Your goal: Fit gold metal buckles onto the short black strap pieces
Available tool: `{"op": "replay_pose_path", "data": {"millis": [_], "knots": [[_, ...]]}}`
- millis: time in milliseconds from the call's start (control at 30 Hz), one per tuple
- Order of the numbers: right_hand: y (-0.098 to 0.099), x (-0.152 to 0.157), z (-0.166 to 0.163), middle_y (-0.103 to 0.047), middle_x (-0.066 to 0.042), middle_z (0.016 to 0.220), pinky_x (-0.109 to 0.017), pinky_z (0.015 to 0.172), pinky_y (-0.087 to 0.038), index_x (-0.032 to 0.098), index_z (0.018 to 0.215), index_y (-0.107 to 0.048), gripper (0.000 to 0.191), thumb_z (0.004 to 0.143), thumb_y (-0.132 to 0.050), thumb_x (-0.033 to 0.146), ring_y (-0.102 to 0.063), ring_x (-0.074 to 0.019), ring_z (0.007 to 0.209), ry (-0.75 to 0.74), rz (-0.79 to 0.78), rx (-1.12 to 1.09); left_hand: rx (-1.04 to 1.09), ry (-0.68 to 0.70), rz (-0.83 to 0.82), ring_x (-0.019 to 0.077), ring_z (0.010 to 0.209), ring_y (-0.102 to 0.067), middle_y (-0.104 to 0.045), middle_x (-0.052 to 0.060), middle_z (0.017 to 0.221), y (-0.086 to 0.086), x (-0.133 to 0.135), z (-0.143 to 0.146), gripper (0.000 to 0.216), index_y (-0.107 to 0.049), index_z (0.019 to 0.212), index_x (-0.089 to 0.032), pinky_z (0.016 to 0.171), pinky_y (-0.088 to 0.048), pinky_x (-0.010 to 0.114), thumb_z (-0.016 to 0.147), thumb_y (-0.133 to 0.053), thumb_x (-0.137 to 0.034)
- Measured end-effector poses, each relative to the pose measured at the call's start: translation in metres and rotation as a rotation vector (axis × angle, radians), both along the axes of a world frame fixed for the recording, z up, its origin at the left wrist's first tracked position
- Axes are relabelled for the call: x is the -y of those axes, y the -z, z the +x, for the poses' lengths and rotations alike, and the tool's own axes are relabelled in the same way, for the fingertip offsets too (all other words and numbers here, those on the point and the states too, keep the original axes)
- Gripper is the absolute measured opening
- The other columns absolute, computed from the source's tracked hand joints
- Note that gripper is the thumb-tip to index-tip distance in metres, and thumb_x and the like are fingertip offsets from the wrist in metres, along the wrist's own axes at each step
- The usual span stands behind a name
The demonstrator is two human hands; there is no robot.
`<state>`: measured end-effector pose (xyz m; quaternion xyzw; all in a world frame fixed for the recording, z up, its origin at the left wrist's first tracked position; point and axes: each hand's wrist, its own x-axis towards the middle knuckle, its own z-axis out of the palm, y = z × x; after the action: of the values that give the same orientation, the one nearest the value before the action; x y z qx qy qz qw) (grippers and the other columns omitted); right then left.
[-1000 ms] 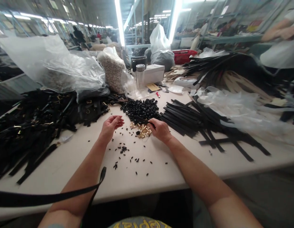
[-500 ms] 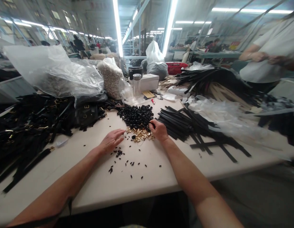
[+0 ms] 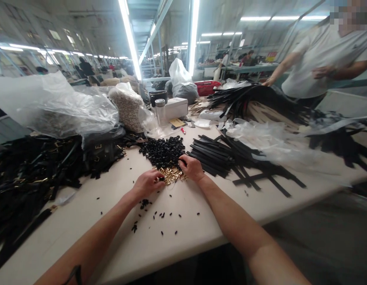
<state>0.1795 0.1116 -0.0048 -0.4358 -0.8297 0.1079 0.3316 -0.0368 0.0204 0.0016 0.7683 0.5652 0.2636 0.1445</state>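
Observation:
My left hand [image 3: 146, 184] is closed at the near left edge of a heap of small gold-coloured metal buckles [image 3: 172, 174]. A small black loop [image 3: 161, 179] sits between its thumb and fingers. My right hand [image 3: 192, 168] curls shut at the right side of the buckles, against a pile of black loops [image 3: 162, 150]. Whatever it grips is mostly hidden by the fingers; something dark shows at their tips. Small black pieces [image 3: 163, 215] lie scattered on the pale table [image 3: 189, 231] nearer to me.
Black strips [image 3: 211, 154] lie to the right, with crumpled clear plastic [image 3: 269, 142] beyond. Black straps with buckles [image 3: 53, 166] cover the left side. Behind stand a bag of pale pieces [image 3: 127, 109], a glass bottle [image 3: 160, 113] and a white box [image 3: 176, 107]. A co-worker [image 3: 316, 67] stands at right.
My left hand has moved right and closed its spread fingers on a black loop. My right hand stays by the pile, still closed. The co-worker has stretched one arm toward the strips. The view has shifted.

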Motion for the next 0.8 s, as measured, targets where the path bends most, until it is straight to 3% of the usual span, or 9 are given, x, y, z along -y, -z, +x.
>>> {"op": "replay_pose_path", "data": {"millis": [167, 300, 467, 600, 700, 800], "knots": [[0.001, -0.003, 0.000, -0.071, -0.004, 0.085, -0.024, 0.069, -0.041, 0.020, 0.092, -0.066, 0.019, 0.089, -0.049, 0.028, -0.062, -0.0155, 0.075, 0.001, -0.035, -0.019, -0.028, 0.027, -0.023, 0.0162, 0.066, -0.057, -0.064, 0.003, 0.075, 0.004, -0.011, 0.009, 0.006, -0.069, 0.073, -0.022, 0.063, -0.041, 0.026, 0.077, -0.065, -0.023], [0.002, 0.004, 0.001, -0.071, -0.004, 0.087, -0.023, 0.071, -0.042, 0.020, 0.093, -0.067, 0.019, 0.088, -0.049, 0.027, -0.064, -0.0153, 0.077, 0.011, -0.031, -0.007, 0.008, 0.042, 0.009, 0.0175, 0.068, -0.059, -0.067, 0.004, 0.077, 0.001, -0.013, -0.002, 0.010, -0.068, 0.077, -0.022, 0.064, -0.043, 0.027, 0.079, -0.059, -0.026], [0.012, -0.003, 0.000, -0.072, -0.001, 0.091, -0.021, 0.072, -0.043, 0.023, 0.097, -0.067, 0.018, 0.086, -0.052, 0.026, -0.065, -0.0148, 0.083, -0.004, -0.036, 0.006, 0.007, -0.084, 0.094, 0.0191, 0.069, -0.062, -0.069, 0.001, 0.079, 0.001, -0.049, -0.034, 0.021, -0.068, 0.080, -0.026, 0.065, -0.048, 0.029, 0.080, -0.054, -0.042], [0.010, -0.004, 0.002, -0.072, -0.004, 0.092, -0.022, 0.075, -0.044, 0.021, 0.096, -0.067, 0.019, 0.086, -0.051, 0.025, -0.066, -0.0164, 0.085, 0.035, -0.051, -0.011, -0.100, -0.189, 0.222, 0.0228, 0.080, -0.064, -0.070, 0.006, 0.092, -0.013, -0.066, -0.043, 0.025, -0.070, 0.088, -0.024, 0.076, -0.049, 0.033, 0.079, -0.051, -0.037], [0.009, -0.001, 0.002, -0.072, -0.003, 0.091, -0.023, 0.075, -0.044, 0.022, 0.095, -0.067, 0.019, 0.085, -0.051, 0.025, -0.066, -0.0166, 0.084, 0.023, -0.061, -0.024, -0.164, -0.061, 0.207, 0.0247, 0.092, -0.064, -0.069, 0.006, 0.100, -0.017, -0.068, -0.039, 0.027, -0.071, 0.092, -0.026, 0.083, -0.048, 0.034, 0.075, -0.051, -0.027], [0.015, -0.001, -0.001, -0.073, -0.002, 0.092, -0.022, 0.072, -0.046, 0.024, 0.095, -0.067, 0.020, 0.083, -0.052, 0.028, -0.067, -0.0175, 0.084, 0.024, -0.066, -0.006, -0.175, 0.086, 0.126, 0.0219, 0.083, -0.065, -0.069, 0.002, 0.094, -0.006, -0.071, -0.034, 0.024, -0.072, 0.086, -0.032, 0.074, -0.050, 0.028, 0.070, -0.054, -0.025]]}}
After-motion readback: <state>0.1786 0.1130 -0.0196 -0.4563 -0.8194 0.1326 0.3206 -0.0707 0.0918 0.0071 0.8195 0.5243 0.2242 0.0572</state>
